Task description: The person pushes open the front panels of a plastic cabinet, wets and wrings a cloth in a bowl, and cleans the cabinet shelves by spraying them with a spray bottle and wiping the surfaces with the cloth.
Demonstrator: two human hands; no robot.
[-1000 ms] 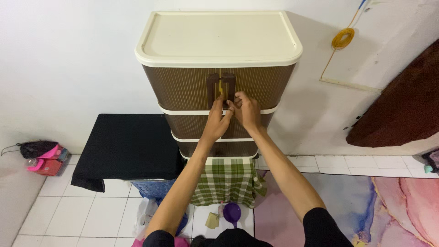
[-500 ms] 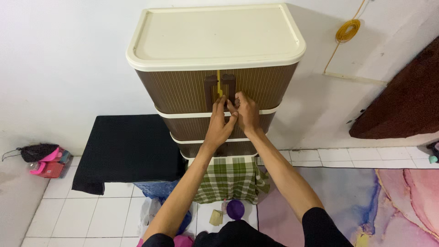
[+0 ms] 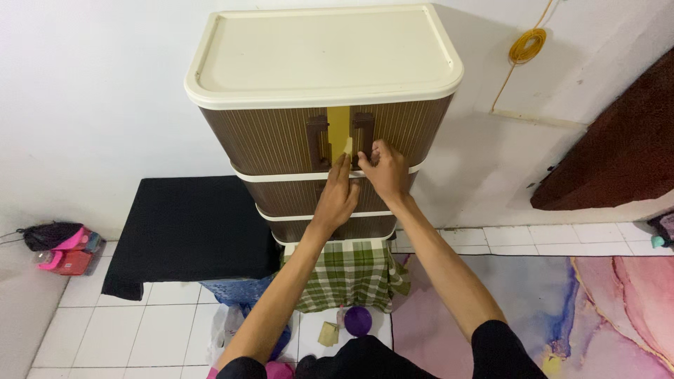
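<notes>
Right hand (image 3: 385,170) gripped right door handle (image 3: 364,133) of brown plastic cabinet (image 3: 281,137); upright handle lay just above fingers. Left hand (image 3: 339,196) loosely extended, fingertips near lower edge, between doors.

The tall plastic drawer cabinet (image 3: 319,119) has a cream top and cream bands between tiers; its fronts are brown with fine vertical stripes. Two dark brown handles (image 3: 317,142) flank a yellow strip (image 3: 338,128) at the centre of the upper front. Below hangs a green-and-white checked cloth (image 3: 349,275). To the left lies a plain black cloth-covered surface (image 3: 191,228). The floor tiles (image 3: 133,330) are white. The floor mat (image 3: 590,309) shows a marbled pattern (pink, blue, lilac, with gold veins). A small round purple object (image 3: 357,321) lies on the tiles.
</notes>
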